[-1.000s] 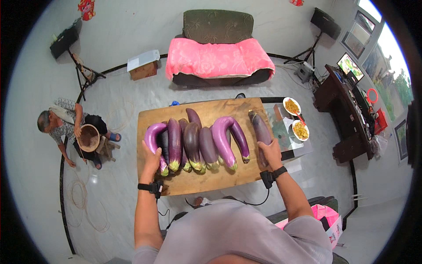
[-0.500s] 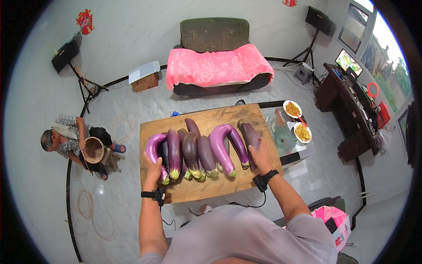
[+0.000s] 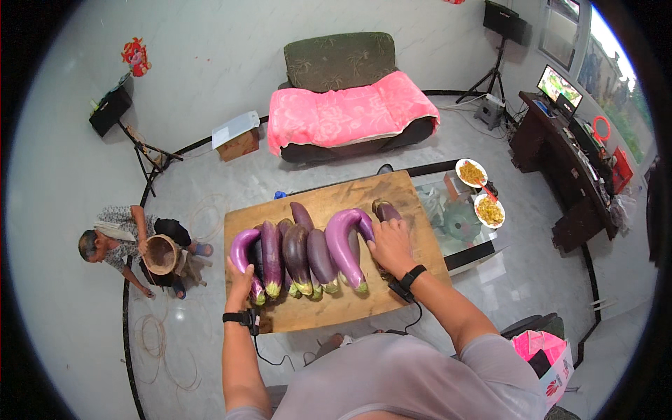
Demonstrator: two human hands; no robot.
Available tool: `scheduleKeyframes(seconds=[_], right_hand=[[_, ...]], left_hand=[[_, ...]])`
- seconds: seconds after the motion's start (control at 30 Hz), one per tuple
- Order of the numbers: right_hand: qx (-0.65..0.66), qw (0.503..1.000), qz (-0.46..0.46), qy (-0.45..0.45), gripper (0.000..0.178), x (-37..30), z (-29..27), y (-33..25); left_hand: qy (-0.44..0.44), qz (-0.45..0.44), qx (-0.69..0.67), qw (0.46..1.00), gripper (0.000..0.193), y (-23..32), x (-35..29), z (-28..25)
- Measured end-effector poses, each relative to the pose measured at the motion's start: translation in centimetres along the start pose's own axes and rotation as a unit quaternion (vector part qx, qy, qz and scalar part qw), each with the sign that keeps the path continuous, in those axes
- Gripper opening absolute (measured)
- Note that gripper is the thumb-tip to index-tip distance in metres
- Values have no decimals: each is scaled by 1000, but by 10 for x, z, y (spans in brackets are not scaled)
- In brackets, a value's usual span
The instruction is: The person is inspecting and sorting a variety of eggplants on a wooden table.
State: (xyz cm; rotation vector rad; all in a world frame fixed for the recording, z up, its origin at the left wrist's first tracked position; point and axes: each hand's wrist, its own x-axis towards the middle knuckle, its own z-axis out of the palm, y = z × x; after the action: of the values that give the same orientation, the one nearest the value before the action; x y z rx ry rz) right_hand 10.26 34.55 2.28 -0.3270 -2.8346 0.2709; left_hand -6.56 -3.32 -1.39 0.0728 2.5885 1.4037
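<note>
A row of purple eggplants lies across a wooden board (image 3: 329,318). My left hand (image 3: 239,281) is at the row's left end, its thumb over the leftmost curved eggplant (image 3: 242,246) and its other fingers along the outer side. My right hand (image 3: 393,248) bends over the right end, its fingers closed around the bent purple eggplant's (image 3: 342,241) right arm. That hand covers most of a darker eggplant (image 3: 385,209); only its upper end shows. Between my hands lie several straighter eggplants, among them a dark one (image 3: 296,253) and a slim one (image 3: 271,255), green stem ends towards me.
Under the board stands a glass-topped table (image 3: 428,187), with two bowls of food (image 3: 472,173) at its right. At left a seated person holds a round basket (image 3: 161,254). A pink-covered sofa (image 3: 353,115) stands beyond; a dark desk (image 3: 560,175) with a monitor is at right.
My right hand has moved left from the darker eggplant's outer side to over the bent eggplant's right arm. My left hand stays at the leftmost eggplant. The seated person's one hand has dropped toward the floor.
</note>
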Motion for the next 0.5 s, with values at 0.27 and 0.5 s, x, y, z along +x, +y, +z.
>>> scheduleKeyframes(seconds=[0.27, 0.5], right_hand=[[73, 984, -119, 112, 45, 25, 12, -9], [16, 940, -334, 68, 39, 56, 25, -16]], left_hand=[[2, 33, 9, 999, 85, -21, 10, 0], [35, -5, 35, 999, 84, 11, -5, 14]])
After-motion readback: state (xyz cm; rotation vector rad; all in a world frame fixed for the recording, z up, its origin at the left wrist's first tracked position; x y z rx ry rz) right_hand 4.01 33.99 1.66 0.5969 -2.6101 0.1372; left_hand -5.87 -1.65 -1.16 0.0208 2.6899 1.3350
